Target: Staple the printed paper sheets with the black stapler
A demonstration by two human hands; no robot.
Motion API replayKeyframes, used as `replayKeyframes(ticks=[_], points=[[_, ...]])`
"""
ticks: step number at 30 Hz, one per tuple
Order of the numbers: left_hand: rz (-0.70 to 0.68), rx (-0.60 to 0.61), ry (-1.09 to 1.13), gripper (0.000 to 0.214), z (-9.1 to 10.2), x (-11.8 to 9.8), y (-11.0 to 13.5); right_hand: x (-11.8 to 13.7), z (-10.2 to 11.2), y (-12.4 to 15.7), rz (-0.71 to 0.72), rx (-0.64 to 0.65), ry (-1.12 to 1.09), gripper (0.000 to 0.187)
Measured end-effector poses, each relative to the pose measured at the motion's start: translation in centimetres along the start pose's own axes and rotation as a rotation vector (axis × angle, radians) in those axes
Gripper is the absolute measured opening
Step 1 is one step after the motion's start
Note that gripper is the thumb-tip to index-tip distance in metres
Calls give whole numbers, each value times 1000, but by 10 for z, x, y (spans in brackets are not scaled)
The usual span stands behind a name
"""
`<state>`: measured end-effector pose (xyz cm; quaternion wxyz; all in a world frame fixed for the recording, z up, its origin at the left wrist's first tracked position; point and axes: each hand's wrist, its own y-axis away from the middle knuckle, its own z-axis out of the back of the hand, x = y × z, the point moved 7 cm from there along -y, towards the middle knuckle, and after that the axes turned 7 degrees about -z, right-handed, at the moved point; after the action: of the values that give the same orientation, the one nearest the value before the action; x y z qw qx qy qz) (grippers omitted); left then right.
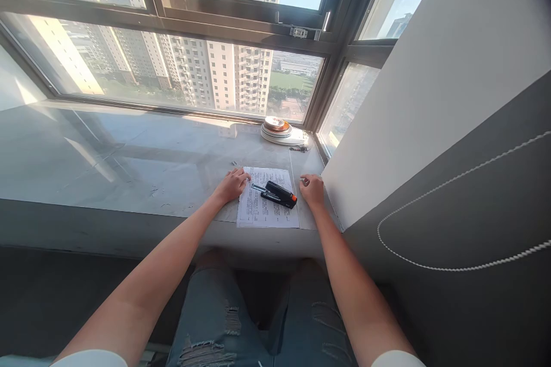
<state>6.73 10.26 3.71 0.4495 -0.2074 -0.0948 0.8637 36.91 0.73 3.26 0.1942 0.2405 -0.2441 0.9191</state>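
Observation:
A black stapler with an orange end lies on printed paper sheets, its silver metal tray sticking out toward the upper left. My left hand rests at the left edge of the sheets, fingers extended close to that tray's tip and nothing visible in them. On the other side, my right hand is on the sill just right of the paper. Its thumb and fingers are pinched together, and a small pale bit at the fingertips is too small to name.
The sheets lie at the front edge of the pale window sill. Small metal bits lie beyond my left hand. Stacked round items and a dark small object sit by the window corner. A beaded cord hangs at right.

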Motion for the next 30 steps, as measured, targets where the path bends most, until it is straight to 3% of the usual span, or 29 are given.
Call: replayKeyframes(ticks=[8,12,16,20,25,27,30], points=[[0,-4,-5,34,2,-2,0,8,10,6,59,-101,-35,26],[10,-2,4,33,1,0,0,11,3,8,82,-3,-7,15],[6,-14,16,31,0,1,0,6,13,7,46,-133,-58,15],[4,-22,22,31,1,0,0,1,3,5,-8,-3,-58,13],[7,-54,7,34,4,0,0,1,6,5,12,-84,-14,19],[73,-107,-43,38,6,8,-1,-1,0,3,-14,-41,11,20],[299,-159,-124,51,7,31,-1,-3,-10,0,-23,17,39,22]])
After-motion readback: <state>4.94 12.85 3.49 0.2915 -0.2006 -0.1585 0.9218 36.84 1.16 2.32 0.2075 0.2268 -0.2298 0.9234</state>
